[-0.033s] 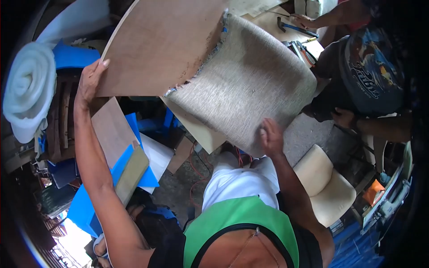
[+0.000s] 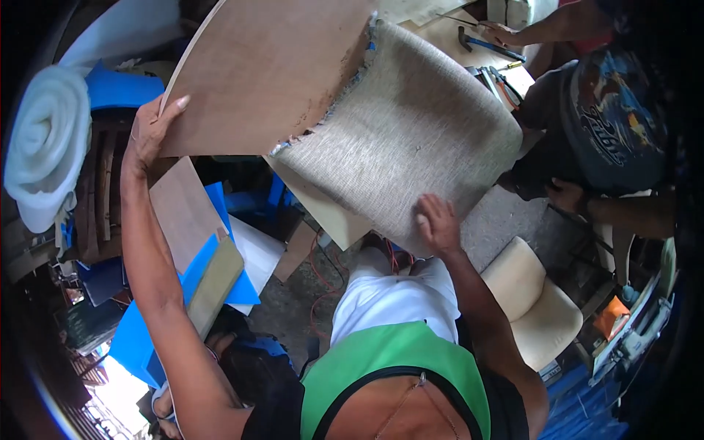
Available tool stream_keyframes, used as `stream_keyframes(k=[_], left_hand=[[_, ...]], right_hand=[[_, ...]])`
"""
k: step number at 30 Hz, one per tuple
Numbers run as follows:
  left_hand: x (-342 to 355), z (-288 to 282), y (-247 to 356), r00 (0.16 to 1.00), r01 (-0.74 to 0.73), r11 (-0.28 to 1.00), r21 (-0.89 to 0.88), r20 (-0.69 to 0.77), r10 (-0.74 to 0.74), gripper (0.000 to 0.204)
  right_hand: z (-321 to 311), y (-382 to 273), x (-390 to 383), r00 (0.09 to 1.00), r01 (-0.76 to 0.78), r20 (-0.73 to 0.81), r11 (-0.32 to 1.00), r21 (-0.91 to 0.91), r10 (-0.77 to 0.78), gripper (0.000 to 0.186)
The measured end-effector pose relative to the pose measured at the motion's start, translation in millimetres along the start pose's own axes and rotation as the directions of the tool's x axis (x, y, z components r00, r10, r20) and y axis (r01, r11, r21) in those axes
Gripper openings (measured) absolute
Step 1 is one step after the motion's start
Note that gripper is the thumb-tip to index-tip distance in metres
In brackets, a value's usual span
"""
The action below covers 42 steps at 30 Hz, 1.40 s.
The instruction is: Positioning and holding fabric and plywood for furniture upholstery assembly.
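Note:
At the upper left edge of a curved plywood panel (image 2: 257,73), my left hand (image 2: 155,123) is closed, thumb on the face. A beige woven fabric piece (image 2: 411,125) lies against the panel, with a frayed edge along the bare wood. My right hand (image 2: 438,224) rests on the fabric's lower part, fingers apart. Under the fabric a pale board (image 2: 323,220) shows.
A co-worker's hand (image 2: 502,33) is near a hammer (image 2: 484,45) and pliers (image 2: 506,92); another hand (image 2: 565,196) is at right. A cream seat (image 2: 543,323), batting roll (image 2: 44,147), stacked sheets (image 2: 183,205) and cords (image 2: 319,293) surround me.
My right hand has slid slightly left and up on the fabric. The panel and my left hand have shifted very slightly.

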<state>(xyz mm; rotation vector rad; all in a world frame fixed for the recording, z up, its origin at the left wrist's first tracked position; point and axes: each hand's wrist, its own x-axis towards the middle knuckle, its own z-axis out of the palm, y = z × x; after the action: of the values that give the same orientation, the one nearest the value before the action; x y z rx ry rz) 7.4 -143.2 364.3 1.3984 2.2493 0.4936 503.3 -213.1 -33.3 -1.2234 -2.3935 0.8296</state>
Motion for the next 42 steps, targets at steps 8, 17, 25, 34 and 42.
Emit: stream_keyframes(k=[8,17,25,34,42], left_hand=[[-2,-9,-15,0.967,-0.060,0.951,-0.305,0.218,0.131,0.051],[11,-6,-21,0.984,-0.129,0.986,-0.106,0.110,0.140,0.040],[20,-13,-26,0.977,-0.133,0.987,-0.087,0.156,0.146,0.032],[22,-12,-33,0.970,-0.167,0.983,-0.080,0.164,0.178,0.033],[20,-10,-30,0.980,-0.124,0.989,-0.082,0.144,0.135,0.033]], right_hand=[[55,-90,161,0.934,0.116,0.341,0.993,-0.007,-0.107,0.064],[119,-131,296,0.935,0.174,0.312,0.985,0.001,-0.166,0.055],[123,-141,321,0.842,0.171,0.519,0.985,0.008,-0.150,0.049],[140,-135,331,0.808,0.195,0.575,0.979,-0.053,-0.130,0.049],[142,-133,333,0.803,0.184,0.582,0.982,-0.037,-0.128,0.049]])
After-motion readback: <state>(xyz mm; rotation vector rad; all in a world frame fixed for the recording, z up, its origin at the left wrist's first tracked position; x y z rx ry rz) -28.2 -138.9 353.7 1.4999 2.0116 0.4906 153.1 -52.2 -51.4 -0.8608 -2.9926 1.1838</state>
